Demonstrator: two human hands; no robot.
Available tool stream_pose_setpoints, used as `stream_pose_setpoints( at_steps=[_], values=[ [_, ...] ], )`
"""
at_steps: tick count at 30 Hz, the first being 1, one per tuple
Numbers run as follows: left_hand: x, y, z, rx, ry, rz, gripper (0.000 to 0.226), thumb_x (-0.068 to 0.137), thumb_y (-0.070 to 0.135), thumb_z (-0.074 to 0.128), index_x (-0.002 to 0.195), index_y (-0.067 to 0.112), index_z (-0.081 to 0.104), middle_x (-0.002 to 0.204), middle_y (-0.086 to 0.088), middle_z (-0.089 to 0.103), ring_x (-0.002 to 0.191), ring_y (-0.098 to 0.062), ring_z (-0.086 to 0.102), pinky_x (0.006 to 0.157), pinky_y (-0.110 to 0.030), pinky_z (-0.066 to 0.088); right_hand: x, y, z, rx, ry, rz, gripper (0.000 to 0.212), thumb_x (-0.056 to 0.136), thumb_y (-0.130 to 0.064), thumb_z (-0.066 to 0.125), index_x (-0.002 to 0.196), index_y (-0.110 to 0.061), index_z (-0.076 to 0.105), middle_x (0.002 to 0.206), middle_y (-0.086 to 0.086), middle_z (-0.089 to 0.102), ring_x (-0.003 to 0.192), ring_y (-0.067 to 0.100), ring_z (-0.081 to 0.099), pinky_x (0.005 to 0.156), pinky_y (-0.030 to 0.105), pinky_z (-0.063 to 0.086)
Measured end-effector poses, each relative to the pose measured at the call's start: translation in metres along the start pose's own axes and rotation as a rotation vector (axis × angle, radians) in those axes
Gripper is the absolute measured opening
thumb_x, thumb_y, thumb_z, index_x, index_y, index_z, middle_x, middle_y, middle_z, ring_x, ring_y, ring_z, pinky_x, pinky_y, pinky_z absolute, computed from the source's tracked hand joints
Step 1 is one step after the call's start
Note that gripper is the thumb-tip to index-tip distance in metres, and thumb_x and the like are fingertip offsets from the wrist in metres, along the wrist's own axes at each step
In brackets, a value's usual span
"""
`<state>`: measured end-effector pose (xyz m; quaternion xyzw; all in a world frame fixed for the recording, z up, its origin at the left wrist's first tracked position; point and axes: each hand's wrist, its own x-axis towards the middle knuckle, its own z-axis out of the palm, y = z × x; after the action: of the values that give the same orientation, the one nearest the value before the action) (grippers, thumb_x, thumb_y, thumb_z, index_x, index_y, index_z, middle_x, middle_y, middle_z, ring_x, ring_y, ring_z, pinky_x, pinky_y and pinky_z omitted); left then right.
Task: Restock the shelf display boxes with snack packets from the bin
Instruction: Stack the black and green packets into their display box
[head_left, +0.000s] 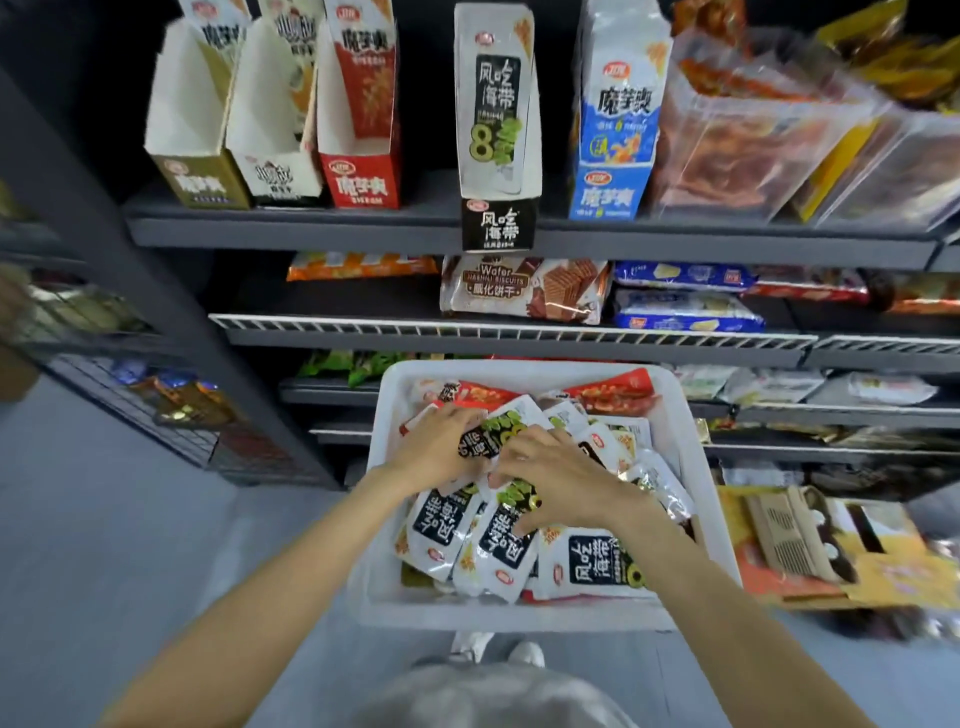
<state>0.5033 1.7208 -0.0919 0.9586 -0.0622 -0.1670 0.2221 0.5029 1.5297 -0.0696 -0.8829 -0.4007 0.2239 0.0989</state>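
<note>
Both your hands, left hand (441, 447) and right hand (556, 475), pinch packets (488, 439) in the bin (696, 447): light, soft, slippery film, so grip flat across the middle.

Bright even light, strong wide-angle bending at the edges, blurred corners, dim shelf recesses

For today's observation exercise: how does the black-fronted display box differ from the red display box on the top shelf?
The black-fronted box overhangs the shelf edge; the red box sits fully on it. The black-fronted box stands alone; the red box touches a neighbouring box. Both are tall, open-topped cardboard boxes.
</note>
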Motion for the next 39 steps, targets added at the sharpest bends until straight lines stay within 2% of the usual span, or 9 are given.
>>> stream_pose_setpoints(
  at_steps=[6,12,15,21,27,29,33,36,39],
  values=[
    [0.006,-0.009,-0.002,0.0,-0.052,-0.11,0.089,0.07,0.052,0.076,0.142,0.021,0.035,0.144,-0.006,0.04,0.132,-0.026,0.037,0.104,-0.042,0.037,-0.001,0.006,-0.004,-0.143,-0.006,0.018,0.057,0.077,-0.042,0.072,0.128,-0.033,0.048,0.135,-0.004,0.037,0.127,0.018,0.027,0.107,0.036,0.017],
    [-0.013,-0.013,-0.015,-0.045,0.125,-0.085,0.074,0.079,0.034,0.074,0.141,0.023,0.036,0.149,-0.004,0.031,0.129,-0.024,0.042,0.099,-0.034,0.039,0.005,0.006,-0.01,-0.278,-0.012,0.003,0.064,0.073,-0.05,0.072,0.125,-0.022,0.048,0.128,-0.002,0.045,0.123,0.019,0.034,0.103,0.034,0.021],
    [-0.023,-0.014,-0.02,-0.018,0.041,-0.098,0.08,0.079,0.032,0.074,0.145,0.026,0.029,0.143,-0.004,0.045,0.122,-0.026,0.05,0.093,-0.035,0.045,0.003,0.015,-0.02,-0.251,0.017,0.065,0.058,0.078,-0.053,0.066,0.127,-0.025,0.05,0.134,-0.004,0.049,0.129,0.02,0.034,0.105,0.036,0.02],
    [-0.026,-0.016,-0.023,-0.309,0.02,-0.179,0.074,0.08,0.014,0.073,0.142,0.023,0.034,0.127,-0.004,0.056,0.121,-0.017,0.05,0.091,-0.025,0.04,-0.016,0.046,-0.031,0.323,0.417,0.381,0.035,0.092,-0.026,0.061,0.125,-0.016,0.058,0.123,0.003,0.063,0.111,0.022,0.058,0.09,0.033,0.045],
    [-0.034,-0.013,-0.034,-0.425,-0.06,-0.155,0.108,0.064,0.002,0.081,0.145,0.037,0.019,0.116,0.005,0.048,0.109,-0.013,0.049,0.09,-0.028,0.04,-0.025,0.045,-0.03,1.045,0.528,0.428,0.026,0.088,-0.005,0.063,0.109,-0.017,0.052,0.109,0.005,0.067,0.099,0.017,0.062,0.079,0.023,0.048],
    [-0.038,-0.012,-0.039,-0.487,0.057,-0.126,0.092,0.065,0.001,0.08,0.138,0.035,0.035,0.113,0.007,0.054,0.11,-0.011,0.051,0.086,-0.025,0.041,-0.027,0.039,-0.033,1.222,0.53,0.414,0.036,0.086,0.001,0.063,0.113,-0.016,0.047,0.113,0.012,0.066,0.091,0.016,0.064,0.073,0.027,0.054],
    [-0.046,0.001,-0.072,-0.7,0.426,-0.049,0.022,0.082,0.008,0.071,0.097,0.023,0.063,0.088,0.011,0.068,0.087,-0.012,0.065,0.061,-0.016,0.049,-0.031,0.032,-0.05,1.473,0.633,0.381,0.048,0.088,-0.002,0.06,0.13,-0.022,0.045,0.116,0.009,0.065,0.105,0.024,0.062,0.096,0.051,0.047],
    [-0.052,0.021,-0.119,-0.699,0.635,0.11,0.013,0.087,0.016,0.066,0.08,0.026,0.063,0.072,0.013,0.068,0.069,0.001,0.062,0.058,-0.013,0.045,-0.036,0.02,-0.081,1.512,0.738,0.367,0.026,0.096,-0.024,0.052,0.121,-0.03,0.055,0.108,-0.007,0.068,0.101,0.012,0.064,0.093,0.041,0.049],
    [-0.052,0.044,-0.175,-0.503,0.821,0.249,0.004,0.089,0.02,0.064,0.086,0.023,0.063,0.075,0.011,0.063,0.068,0.0,0.058,0.06,-0.02,0.046,-0.042,0.009,-0.121,1.223,0.855,0.249,0.014,0.095,-0.025,0.052,0.092,-0.026,0.066,0.094,-0.01,0.071,0.091,0.009,0.064,0.088,0.032,0.045]
  ],
)
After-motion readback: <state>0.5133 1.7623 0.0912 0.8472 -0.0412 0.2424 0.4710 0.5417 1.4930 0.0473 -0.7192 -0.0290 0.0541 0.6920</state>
